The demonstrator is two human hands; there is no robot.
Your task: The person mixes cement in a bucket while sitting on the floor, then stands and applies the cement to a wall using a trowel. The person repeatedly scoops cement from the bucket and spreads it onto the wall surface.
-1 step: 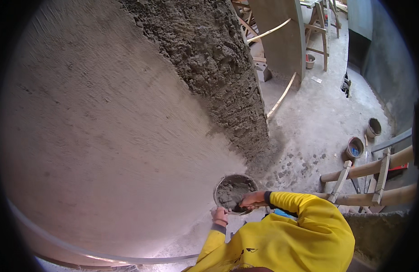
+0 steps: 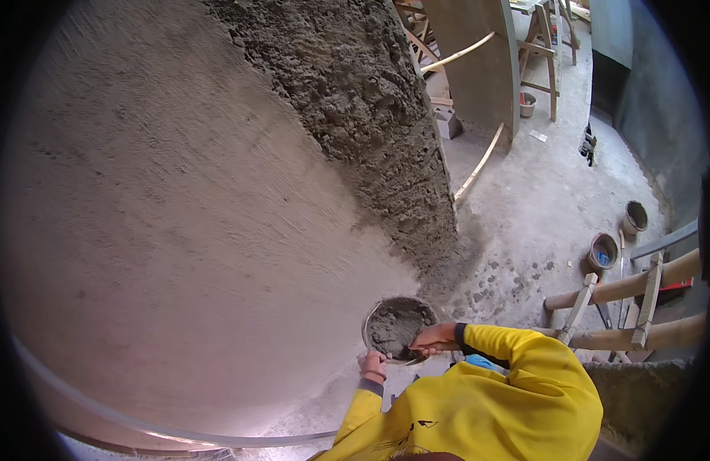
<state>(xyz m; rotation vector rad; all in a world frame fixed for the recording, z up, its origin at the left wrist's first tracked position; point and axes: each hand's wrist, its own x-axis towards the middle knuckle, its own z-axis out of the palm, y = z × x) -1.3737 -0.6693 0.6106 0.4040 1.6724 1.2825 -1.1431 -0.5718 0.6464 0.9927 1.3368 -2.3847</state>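
Observation:
A round bucket (image 2: 365,332) of wet grey mortar (image 2: 393,321) stands at the foot of the wall. My left hand (image 2: 373,364) is closed on its near left rim. Over the near right side of the bucket, my right hand (image 2: 436,339) is closed round what looks like a trowel; its blade is mostly hidden by the fingers and the mortar. Rising on the left is a wall (image 2: 194,223) with smoothed plaster. A band of rough, dark mortar (image 2: 355,100) runs down its right part to just beyond the bucket.
Mortar splashes (image 2: 516,280) dot the floor right of the bucket. Round wooden poles with crosspieces (image 2: 624,338) lie to the right. Beyond stand two more buckets (image 2: 602,252). Farther back are a pale bent strip (image 2: 478,163), a grey panel (image 2: 478,77) and a wooden trestle (image 2: 551,69).
My right hand has shifted very slightly to the right over the mortar. The left hand keeps its hold on the rim.

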